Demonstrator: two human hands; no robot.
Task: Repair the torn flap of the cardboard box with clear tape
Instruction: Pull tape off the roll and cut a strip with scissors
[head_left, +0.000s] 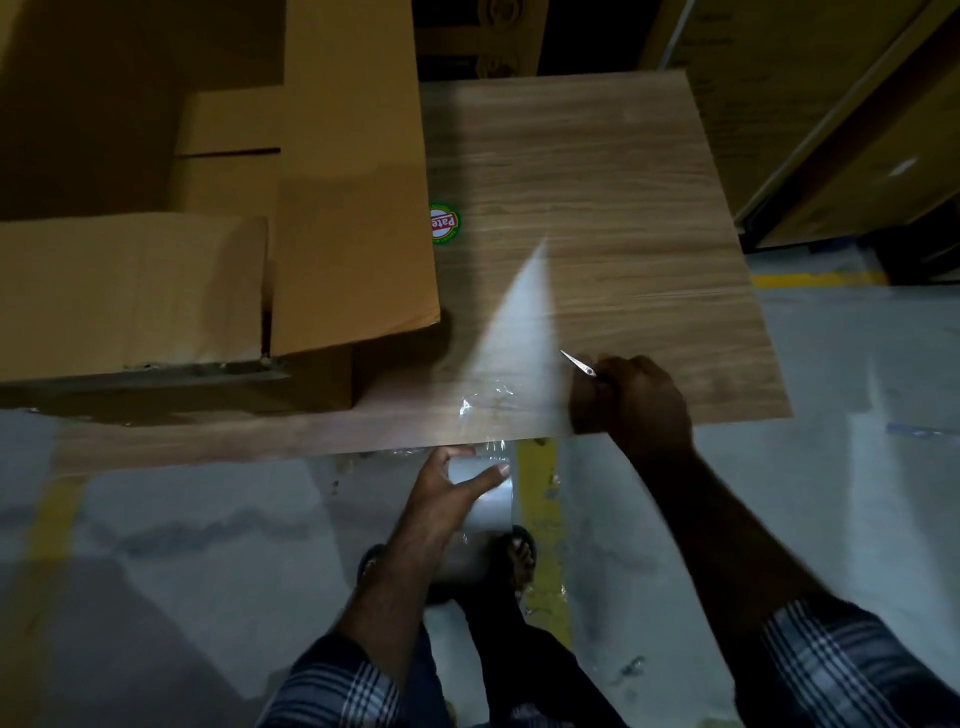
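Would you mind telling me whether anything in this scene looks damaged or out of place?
Yes. The cardboard box has a ragged, torn near edge, and its flaps stand open. A crumpled stretch of clear tape lies loose at the table edge, and tape scraps litter the floor.

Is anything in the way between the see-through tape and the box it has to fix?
Nothing visible. The clear tape stretches over bare wooden table, and the cardboard box sits open just left of it. The right hand holds scissors.
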